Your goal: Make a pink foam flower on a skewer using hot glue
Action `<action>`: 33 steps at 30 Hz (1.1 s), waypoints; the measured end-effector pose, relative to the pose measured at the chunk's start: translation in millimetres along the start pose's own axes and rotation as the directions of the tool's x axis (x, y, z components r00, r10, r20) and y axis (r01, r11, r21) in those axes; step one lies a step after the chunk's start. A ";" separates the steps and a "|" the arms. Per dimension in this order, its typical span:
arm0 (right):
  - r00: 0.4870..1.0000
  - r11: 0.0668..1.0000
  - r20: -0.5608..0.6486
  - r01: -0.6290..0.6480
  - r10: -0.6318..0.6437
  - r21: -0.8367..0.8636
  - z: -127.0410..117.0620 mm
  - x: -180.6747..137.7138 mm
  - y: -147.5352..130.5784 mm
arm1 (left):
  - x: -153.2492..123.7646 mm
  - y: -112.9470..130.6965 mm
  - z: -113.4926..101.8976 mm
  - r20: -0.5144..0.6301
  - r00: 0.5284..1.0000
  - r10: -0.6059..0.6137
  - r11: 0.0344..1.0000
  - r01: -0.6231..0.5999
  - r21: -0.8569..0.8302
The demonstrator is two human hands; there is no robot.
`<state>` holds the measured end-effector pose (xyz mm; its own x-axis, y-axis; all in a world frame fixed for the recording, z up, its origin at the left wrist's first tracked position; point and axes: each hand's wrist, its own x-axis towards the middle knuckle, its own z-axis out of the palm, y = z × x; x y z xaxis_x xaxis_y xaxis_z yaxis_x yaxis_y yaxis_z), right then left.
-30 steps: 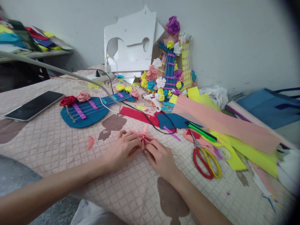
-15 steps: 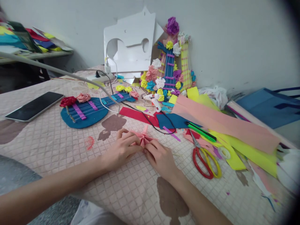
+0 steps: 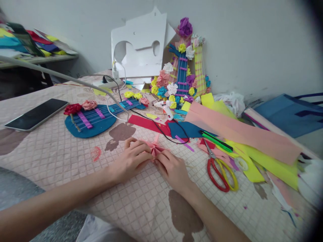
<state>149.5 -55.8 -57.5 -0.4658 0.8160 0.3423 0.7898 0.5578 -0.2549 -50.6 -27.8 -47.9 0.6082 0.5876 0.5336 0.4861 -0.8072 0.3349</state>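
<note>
"Where's the pink paper (image 3: 154, 148)?"

"Nearer the person than the glue gun (image 3: 166, 108), just above the quilted cloth (image 3: 141, 201). It's folded in pleats that fan out from a gathered middle."

"And the hands?"

"Both are on it. The left hand (image 3: 136, 156) has its fingers curled, pinching the left side; the right hand (image 3: 174, 168) pinches the near right edge between thumb and fingers. The fingertips nearly meet."

"What's closest around them?"

"A red strip (image 3: 146, 124) and a blue sheet (image 3: 184, 130), both on the near side of the glue gun, with its black cord (image 3: 156, 125) looping over them."

"Further out?"

"To the right of the glue gun and nearer the person, the scissors (image 3: 213, 157), a green cutter (image 3: 217, 141) and a tape roll (image 3: 241, 164). Left of it, a blue guitar (image 3: 106, 124) with paper flowers, then a phone (image 3: 36, 114)."

"Behind it?"

"More flowered guitars (image 3: 182, 72) leaning up, and to their left a white board (image 3: 148, 33) with cut-outs."
</note>
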 end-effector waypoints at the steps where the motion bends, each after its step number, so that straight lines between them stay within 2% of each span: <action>1: 1.000 1.000 -0.003 0.002 -0.002 0.000 -0.1 0.1 0.0 | 0.6 0.7 -0.4 0.002 1.000 0.000 1.000 0.000 0.002; 10: 1.000 1.000 -0.011 -0.010 0.010 0.012 -1.3 -0.1 -1.5 | 3.0 2.5 1.1 0.070 0.993 -0.096 0.995 0.093 0.036; 14: 0.999 0.999 -0.034 -0.011 0.013 0.047 -1.7 0.5 -2.3 | 1.9 2.2 1.6 0.085 0.993 -0.086 0.996 0.084 0.029; 20: 1.000 1.000 -0.020 -0.004 0.004 0.010 -0.6 0.9 -2.4 | 2.1 3.2 2.2 0.067 0.994 -0.086 0.996 0.086 0.004; 26: 0.999 1.000 -0.032 0.018 -0.019 -0.013 0.5 1.8 -1.1 | 1.4 3.0 4.0 0.015 1.000 0.019 0.999 -0.020 0.045; 33: 0.999 1.000 -0.032 0.013 -0.013 -0.022 1.7 0.5 -0.1 | 0.8 2.2 1.7 0.024 0.999 0.023 0.997 -0.024 0.068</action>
<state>148.5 -55.2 -58.9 -0.4635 0.8032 0.3742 0.7926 0.5647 -0.2302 -48.0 -29.0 -48.1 0.6338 0.5704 0.5225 0.5128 -0.8155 0.2683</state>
